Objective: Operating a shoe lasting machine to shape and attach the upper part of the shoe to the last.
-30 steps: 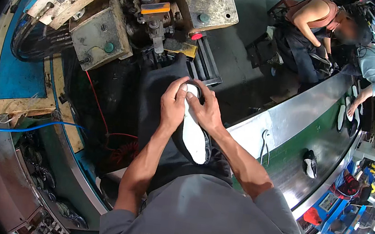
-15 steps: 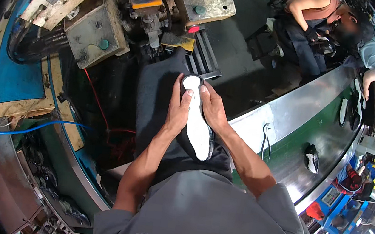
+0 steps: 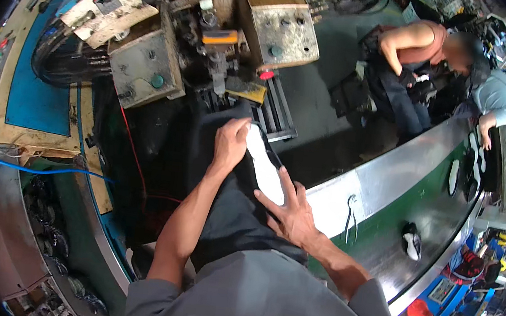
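A dark shoe upper [image 3: 261, 121] with a long white insole board [image 3: 268, 173] facing up lies over my lap, slanting from far left to near right. At its far end, my left hand [image 3: 230, 146] is closed round the left edge, with the thumb near the white board. My right hand [image 3: 294, 216] straddles the near end, its thumb on the left side and its spread fingers along the right. The near tip is covered by that hand. Dark cloth [image 3: 228, 208] covers my legs beneath it.
Ahead stands a machine with grey control boxes [image 3: 145, 61] and a metal rail frame [image 3: 278, 108]. At right runs a green conveyor [image 3: 375, 234] with a metal edge, bearing pincers [image 3: 351, 219] and a shoe [image 3: 411, 240]. Two people work beyond. A blue hose [image 3: 40, 166] crosses at left.
The shoe upper has tilted, its far end lower in view. My right hand has slid from the far end to the near end; my left hand has stayed near the far end.
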The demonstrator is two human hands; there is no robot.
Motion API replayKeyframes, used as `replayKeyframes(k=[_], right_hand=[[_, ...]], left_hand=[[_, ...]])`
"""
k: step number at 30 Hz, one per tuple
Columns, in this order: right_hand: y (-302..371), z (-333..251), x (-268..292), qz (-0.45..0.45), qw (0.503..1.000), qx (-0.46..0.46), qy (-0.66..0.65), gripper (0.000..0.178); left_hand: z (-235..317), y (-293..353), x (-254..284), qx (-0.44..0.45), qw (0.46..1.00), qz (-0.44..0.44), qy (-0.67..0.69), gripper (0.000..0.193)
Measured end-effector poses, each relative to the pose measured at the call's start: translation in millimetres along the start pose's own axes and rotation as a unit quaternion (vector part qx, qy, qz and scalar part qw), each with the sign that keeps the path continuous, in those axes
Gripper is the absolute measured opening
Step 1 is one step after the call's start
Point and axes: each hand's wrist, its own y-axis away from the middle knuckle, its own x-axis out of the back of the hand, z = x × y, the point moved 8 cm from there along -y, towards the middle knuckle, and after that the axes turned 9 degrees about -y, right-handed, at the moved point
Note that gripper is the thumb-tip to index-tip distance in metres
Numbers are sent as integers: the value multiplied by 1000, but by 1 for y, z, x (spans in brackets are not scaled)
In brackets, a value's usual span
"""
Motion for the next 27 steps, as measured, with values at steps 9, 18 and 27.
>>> replayKeyframes(k=[9, 18, 27], right_hand=[[-54, -33, 111, 120, 986, 107, -52, 81], [-303, -54, 190, 237, 965, 104, 50, 78], [-375, -36, 143, 266, 958, 89, 60, 79]], left_hand=[[-49, -12, 48, 107, 937, 12, 334, 50], [-76, -8, 23, -45, 961, 70, -265, 38], [-89, -19, 40, -21, 965, 90, -247, 37]])
